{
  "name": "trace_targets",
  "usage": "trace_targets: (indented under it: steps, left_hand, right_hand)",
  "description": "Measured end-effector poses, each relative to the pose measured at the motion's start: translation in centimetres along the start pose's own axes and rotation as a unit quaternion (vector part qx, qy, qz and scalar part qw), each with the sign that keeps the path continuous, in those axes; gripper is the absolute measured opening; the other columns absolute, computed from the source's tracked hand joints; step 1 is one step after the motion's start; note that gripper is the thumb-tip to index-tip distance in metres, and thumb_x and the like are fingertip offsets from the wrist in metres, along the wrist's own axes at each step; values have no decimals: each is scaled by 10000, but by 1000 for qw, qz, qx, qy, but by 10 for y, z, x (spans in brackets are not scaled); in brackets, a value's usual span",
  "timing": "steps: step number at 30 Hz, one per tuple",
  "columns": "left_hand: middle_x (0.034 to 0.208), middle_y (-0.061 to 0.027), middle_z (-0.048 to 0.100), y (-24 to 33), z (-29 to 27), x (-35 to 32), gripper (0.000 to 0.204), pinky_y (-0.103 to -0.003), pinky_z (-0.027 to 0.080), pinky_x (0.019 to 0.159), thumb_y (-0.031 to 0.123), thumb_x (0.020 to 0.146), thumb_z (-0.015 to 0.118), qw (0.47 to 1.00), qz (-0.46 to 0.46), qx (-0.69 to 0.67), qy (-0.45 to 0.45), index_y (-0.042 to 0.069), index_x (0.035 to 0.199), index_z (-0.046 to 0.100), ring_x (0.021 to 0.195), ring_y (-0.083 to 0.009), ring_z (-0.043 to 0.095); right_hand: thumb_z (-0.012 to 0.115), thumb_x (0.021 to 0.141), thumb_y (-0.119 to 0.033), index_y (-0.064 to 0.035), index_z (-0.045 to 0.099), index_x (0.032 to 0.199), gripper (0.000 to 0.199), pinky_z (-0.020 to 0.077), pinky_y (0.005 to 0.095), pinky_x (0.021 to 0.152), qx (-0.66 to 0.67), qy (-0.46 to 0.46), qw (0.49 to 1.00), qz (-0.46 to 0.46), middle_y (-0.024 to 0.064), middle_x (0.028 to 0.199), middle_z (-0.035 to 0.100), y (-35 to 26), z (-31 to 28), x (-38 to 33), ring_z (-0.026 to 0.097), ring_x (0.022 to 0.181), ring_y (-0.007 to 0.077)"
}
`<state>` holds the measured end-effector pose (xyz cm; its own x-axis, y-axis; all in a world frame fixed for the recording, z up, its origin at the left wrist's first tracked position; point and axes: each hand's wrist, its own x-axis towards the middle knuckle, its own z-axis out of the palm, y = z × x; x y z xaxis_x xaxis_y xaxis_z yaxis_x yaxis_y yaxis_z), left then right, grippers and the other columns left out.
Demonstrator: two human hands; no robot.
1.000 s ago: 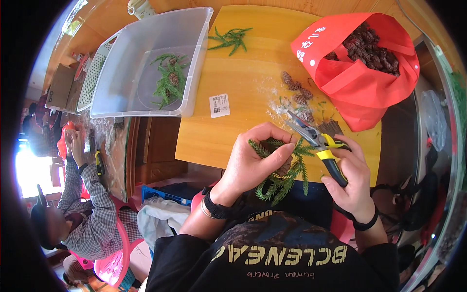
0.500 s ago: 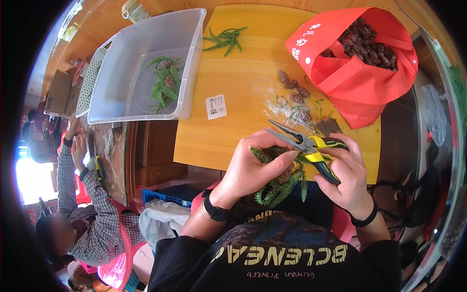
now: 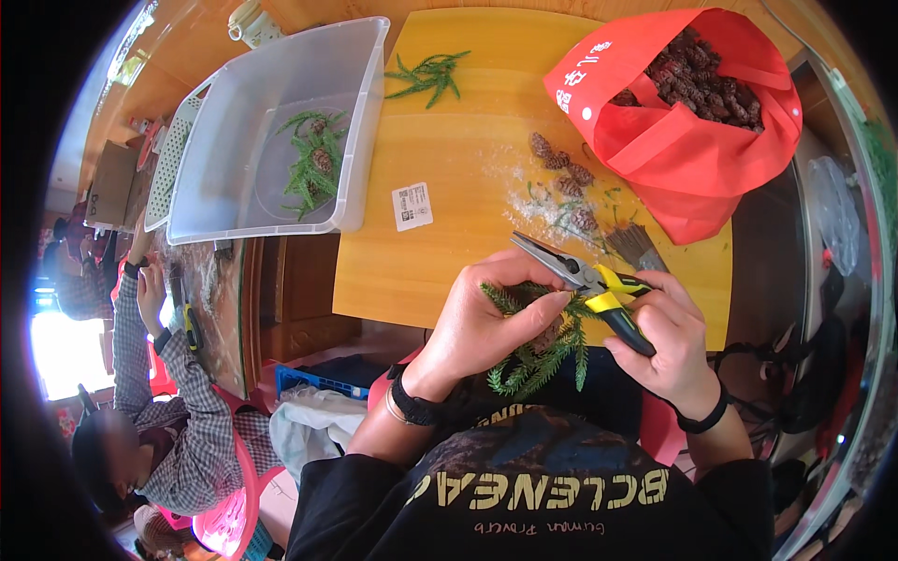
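My left hand (image 3: pixel 496 323) pinches a green artificial pine sprig (image 3: pixel 535 366), its needled tips hanging below my fingers. A brown pine cone (image 3: pixel 547 337) shows partly among the needles. In my right hand (image 3: pixel 669 338) are long-nose pliers (image 3: pixel 582 274) with yellow and black handles. Their jaws point up and left, slightly parted, just above my left thumb. Whether the jaws touch a wire or stem is too small to make out. Past my hands, several loose pine cones (image 3: pixel 557 160) lie on the yellow table (image 3: pixel 430 271) beside white flakes and a bundle of thin brown stems (image 3: pixel 634 248).
A red bag (image 3: pixel 673 173) full of pine cones stands at the far right. The clear plastic bin (image 3: pixel 271 224) at left holds a sprig with cones (image 3: pixel 314 168). Another sprig (image 3: pixel 428 77) and a white label card (image 3: pixel 412 206) lie on the table. A person (image 3: pixel 178 439) works at the left.
The pliers have tilted slightly, and my right fingers have shifted on the handles. My left hand stays on the sprig. The view has shifted slightly.
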<state>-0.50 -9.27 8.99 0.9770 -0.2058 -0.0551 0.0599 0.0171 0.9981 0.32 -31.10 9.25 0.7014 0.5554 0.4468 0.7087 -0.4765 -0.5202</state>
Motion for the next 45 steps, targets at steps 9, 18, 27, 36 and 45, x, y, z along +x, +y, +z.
trace_targets:
  steps: [9,18,27,36,45]
  left_hand:
    - [826,-65,605,1,-2,1,128,-233,452,668,67,796,625,1000,-20,2,-19,-38,869,626,737,-96,567]
    - [889,-51,614,-5,-9,2,80,-224,461,629,32,818,588,999,-32,-39,-17,-34,860,605,715,-84,568]
    - [838,-101,580,1,-17,-1,79,-237,488,617,54,806,582,966,-78,-230,-89,-21,828,599,686,-146,567]
    - [748,-110,565,-7,-13,-4,146,-260,485,520,117,755,623,937,-97,-312,-128,-21,803,614,679,-198,556]
    - [757,-111,573,-2,-16,-4,169,-265,463,540,134,730,621,939,-124,-288,-143,-31,770,622,675,-189,552]
  right_hand:
    - [716,678,-139,-7,499,663,254,446,380,573,12,-20,999,22,120,616,473,3,0,-4,524,621,341]
    - [621,797,-243,10,570,807,259,418,326,800,158,-76,970,169,138,866,617,8,-14,5,553,892,223]
    - [675,750,-397,18,582,764,425,393,457,893,178,-88,978,62,132,879,637,32,-35,2,536,1005,391]
    - [729,674,-309,10,558,658,363,450,424,782,163,-121,979,23,129,785,605,35,-30,-2,557,948,394]
    - [739,656,-269,8,556,650,332,468,406,745,164,-124,979,1,121,725,598,35,-26,-5,578,864,384]
